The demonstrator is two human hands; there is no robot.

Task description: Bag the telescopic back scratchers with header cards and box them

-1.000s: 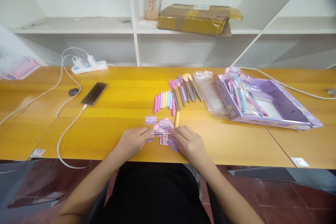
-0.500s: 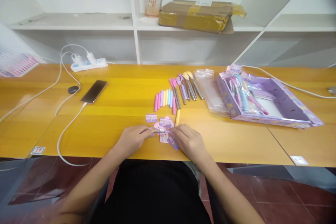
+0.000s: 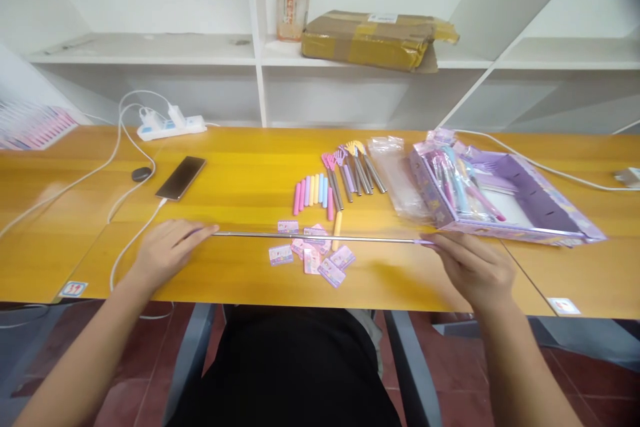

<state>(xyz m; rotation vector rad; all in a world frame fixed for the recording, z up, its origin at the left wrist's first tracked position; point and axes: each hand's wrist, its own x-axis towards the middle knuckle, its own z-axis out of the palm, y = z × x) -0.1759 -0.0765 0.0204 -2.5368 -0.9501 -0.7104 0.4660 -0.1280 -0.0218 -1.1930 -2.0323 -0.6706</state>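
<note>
A telescopic back scratcher [image 3: 320, 237] is stretched out level above the table, its thin metal rod running between my two hands. My left hand [image 3: 170, 250] is closed on its left end, which the fingers cover. My right hand [image 3: 473, 267] pinches the purple end at the other side. Beneath the rod lie several small printed cards [image 3: 331, 273] and a yellow handle sleeve [image 3: 337, 230]. Farther back stands a row of pink, purple, yellow and blue sleeves [image 3: 313, 191]. Several collapsed back scratchers [image 3: 361, 167] with claw heads lie beside them.
On the right, a purple display box [image 3: 560, 235] holds bagged back scratchers, with clear plastic bags [image 3: 400, 180] beside it. A phone [image 3: 181, 178] on a white cable and a power strip [image 3: 173, 127] lie left. Behind are white shelves with a bottle [image 3: 293, 3] and a taped carton [image 3: 370, 40].
My hands have moved far apart, left and right, drawing the short back scratcher out into a long rod. The cards beneath are now more exposed.
</note>
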